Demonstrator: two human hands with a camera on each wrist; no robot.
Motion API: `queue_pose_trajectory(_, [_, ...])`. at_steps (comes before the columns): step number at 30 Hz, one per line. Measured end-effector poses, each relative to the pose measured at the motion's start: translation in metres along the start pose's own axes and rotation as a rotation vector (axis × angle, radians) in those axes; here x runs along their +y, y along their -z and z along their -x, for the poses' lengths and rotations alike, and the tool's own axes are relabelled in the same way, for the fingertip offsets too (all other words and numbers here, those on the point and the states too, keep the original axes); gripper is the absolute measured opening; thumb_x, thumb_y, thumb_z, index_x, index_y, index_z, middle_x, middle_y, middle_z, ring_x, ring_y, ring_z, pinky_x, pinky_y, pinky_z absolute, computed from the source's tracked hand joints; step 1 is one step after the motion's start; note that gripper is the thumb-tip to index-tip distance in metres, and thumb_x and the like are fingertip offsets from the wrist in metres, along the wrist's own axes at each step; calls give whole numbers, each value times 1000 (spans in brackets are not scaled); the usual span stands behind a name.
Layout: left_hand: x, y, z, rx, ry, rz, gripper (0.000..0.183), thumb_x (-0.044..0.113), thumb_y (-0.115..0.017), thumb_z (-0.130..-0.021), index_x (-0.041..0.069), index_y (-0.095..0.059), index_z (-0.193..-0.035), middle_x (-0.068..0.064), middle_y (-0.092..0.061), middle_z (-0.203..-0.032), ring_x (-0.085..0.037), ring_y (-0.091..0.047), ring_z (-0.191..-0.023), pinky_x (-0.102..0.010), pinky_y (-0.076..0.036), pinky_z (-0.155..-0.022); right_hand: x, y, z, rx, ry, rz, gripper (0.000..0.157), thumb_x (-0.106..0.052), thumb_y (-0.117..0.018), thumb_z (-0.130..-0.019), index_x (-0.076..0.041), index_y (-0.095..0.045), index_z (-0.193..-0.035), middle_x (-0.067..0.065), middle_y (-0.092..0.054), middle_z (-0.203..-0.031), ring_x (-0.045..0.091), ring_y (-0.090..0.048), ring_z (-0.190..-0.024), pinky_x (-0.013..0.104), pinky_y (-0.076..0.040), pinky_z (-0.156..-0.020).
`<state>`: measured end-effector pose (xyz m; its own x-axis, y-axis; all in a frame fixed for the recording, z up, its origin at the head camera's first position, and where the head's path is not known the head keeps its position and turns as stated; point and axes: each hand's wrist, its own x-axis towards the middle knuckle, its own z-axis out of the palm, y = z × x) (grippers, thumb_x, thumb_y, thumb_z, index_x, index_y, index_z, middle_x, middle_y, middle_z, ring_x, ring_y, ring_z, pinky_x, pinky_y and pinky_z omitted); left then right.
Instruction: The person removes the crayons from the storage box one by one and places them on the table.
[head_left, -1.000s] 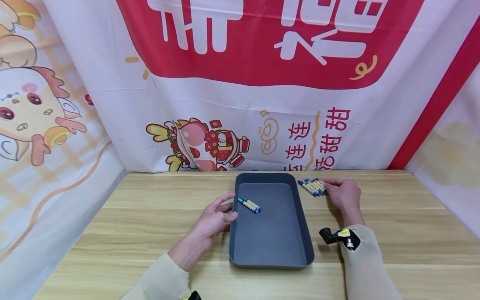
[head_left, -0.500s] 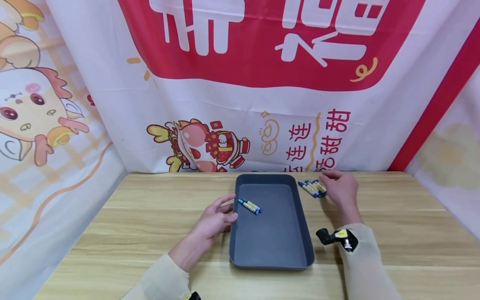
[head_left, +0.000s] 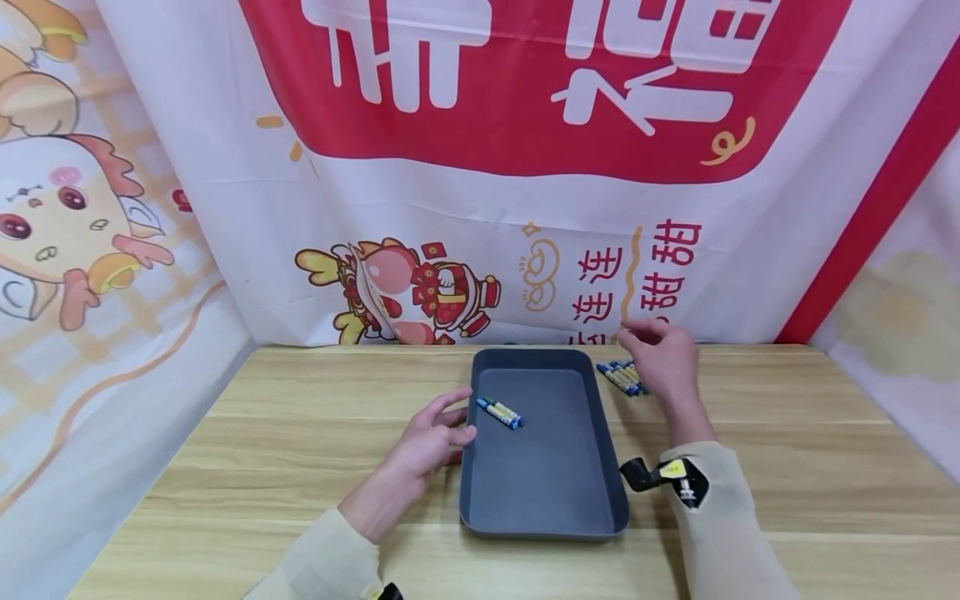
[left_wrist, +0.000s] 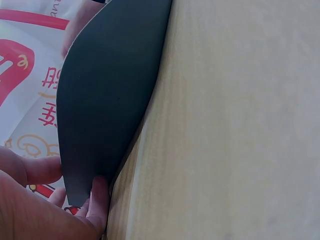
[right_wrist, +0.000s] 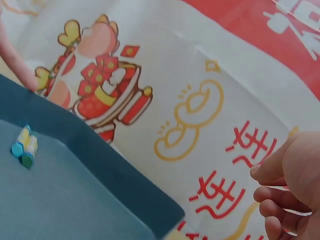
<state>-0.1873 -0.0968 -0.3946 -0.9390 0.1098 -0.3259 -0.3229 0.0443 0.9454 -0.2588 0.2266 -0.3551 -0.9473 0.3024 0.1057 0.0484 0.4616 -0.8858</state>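
Note:
A dark grey rectangular tray [head_left: 543,483] lies on the wooden table. My left hand [head_left: 423,437] holds its left side, with fingertips at the rim and fingers against the outer wall, as the left wrist view shows up close. Inside the tray, near that hand, two crayons [head_left: 500,412] with blue and green ends lie side by side. Several more crayons [head_left: 618,377] lie in a slanted row right of the tray, partly hidden by my right hand [head_left: 663,358]. That hand is raised over them, its thumb and fingers bent together; I cannot tell whether a crayon is between them.
A white cloth with red print [head_left: 450,208] hangs along the table's back edge, close behind the tray. Another printed cloth [head_left: 97,250] hangs at the left. The wooden tabletop [head_left: 787,467] extends on both sides of the tray.
My right hand has lifted from the right end of the crayon row and moved left toward the tray. My left hand and the two crayons in the tray stay put.

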Motion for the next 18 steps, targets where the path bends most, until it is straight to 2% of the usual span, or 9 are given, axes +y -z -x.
queue_pose_trajectory(8, [2, 0, 1, -2, 3, 2, 63, 2, -63, -102, 25, -49, -159, -21, -46, -165, -36, -61, -137, -54, -52, -112, -20, -13, 11, -32, 80, -33, 37, -31, -72, -101, -11, -75, -132, 15, -73, -124, 24, -64, -107, 27, -52, -83])
queue_pose_trajectory(18, [1, 1, 0, -12, 5, 3, 63, 3, -62, -102, 24, -49, -159, -21, -46, -165, -36, -61, -138, -53, -52, -112, -37, -35, 27, -131, 108, -135, 35, -29, -71, -103, -14, -74, -134, 12, -72, -125, 23, -63, -100, 21, -56, -78])
